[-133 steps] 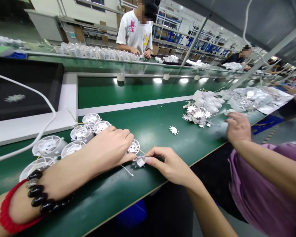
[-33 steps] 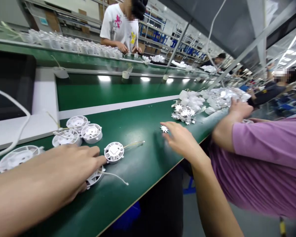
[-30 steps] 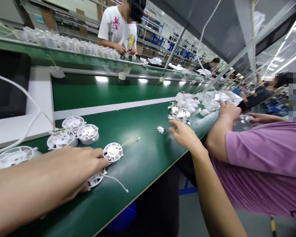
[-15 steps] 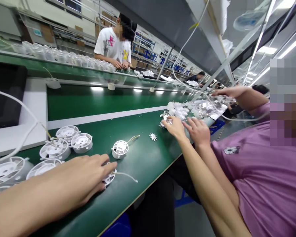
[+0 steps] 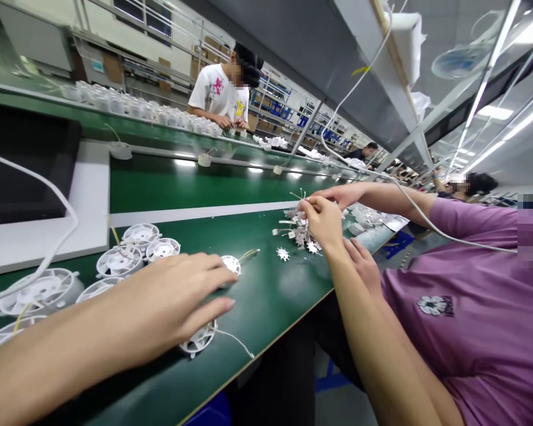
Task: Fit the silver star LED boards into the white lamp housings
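Observation:
My left hand (image 5: 190,290) reaches in from the lower left, palm down. Its fingers and thumb are apart, with the fingertips at a round white housing (image 5: 231,264) that they partly cover. Another white housing (image 5: 199,340) with a loose wire lies just below the thumb. Over a heap of small white and silvery parts (image 5: 299,231), my right hand (image 5: 324,222) has its fingers pinched together. What they hold is too small to tell. A star-shaped piece (image 5: 283,254) lies on the green table (image 5: 266,307), left of the heap.
More white housings (image 5: 115,260) stand at the left, beside a white board (image 5: 89,201) and a dark panel. A person in a purple shirt (image 5: 471,296) sits at the right, arms reaching to the heap. Cables hang across the view. Another person works across the line.
My left hand has moved off the nearer housing toward the farther one, its fingers now spread. My right hand has risen over the heap, and the neighbour's far hand has come beside it.

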{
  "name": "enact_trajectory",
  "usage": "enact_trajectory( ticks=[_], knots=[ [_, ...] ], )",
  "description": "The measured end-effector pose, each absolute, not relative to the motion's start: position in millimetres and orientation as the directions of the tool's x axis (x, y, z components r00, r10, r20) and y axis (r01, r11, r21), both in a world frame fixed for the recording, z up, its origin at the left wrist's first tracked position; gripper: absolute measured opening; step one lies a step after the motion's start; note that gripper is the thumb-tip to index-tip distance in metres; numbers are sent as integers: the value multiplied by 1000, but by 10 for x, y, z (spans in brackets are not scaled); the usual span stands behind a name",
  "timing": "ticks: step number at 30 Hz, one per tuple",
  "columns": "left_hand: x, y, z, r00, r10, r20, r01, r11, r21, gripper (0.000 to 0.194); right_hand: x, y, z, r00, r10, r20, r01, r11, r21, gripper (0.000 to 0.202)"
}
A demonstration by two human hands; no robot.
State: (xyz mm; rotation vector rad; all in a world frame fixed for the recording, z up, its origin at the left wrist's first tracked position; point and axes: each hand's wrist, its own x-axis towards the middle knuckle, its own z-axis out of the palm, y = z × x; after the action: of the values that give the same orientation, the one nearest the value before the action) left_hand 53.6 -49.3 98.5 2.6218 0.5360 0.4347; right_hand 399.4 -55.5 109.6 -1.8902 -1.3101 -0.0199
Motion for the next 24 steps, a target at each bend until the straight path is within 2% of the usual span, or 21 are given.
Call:
enact_trajectory(
  ticks=[5,8,10,12,14,20,24],
  knots=[
    [554,-357,1064,744,631,222,396,-683,614,63,3359,-545,1162,377,816,439,600,145,-787,37],
    [574,-325,1049,695,678,240,292,-571,767,75,2969,-626,1211,305,875,377,335,272,-902,38],
    [603,-311,1053,695,673,252,155,-483,862,71,2768,-698,1253,251,915,315,163,281,-946,39],
    [626,-293,1076,723,653,226,37,-363,931,60,2646,-755,1282,234,933,272,78,261,-962,40],
    [633,-269,1109,757,635,152,-8,-224,975,49,2604,-784,1286,260,931,256,27,258,-966,41],
    [588,-231,1132,803,589,-95,-34,205,978,32,2713,-817,1198,368,896,250,9,265,-964,38],
    [587,-279,1123,870,469,-152,-11,327,945,38,2775,-896,1129,404,883,239,44,242,-969,36]
  ],
)
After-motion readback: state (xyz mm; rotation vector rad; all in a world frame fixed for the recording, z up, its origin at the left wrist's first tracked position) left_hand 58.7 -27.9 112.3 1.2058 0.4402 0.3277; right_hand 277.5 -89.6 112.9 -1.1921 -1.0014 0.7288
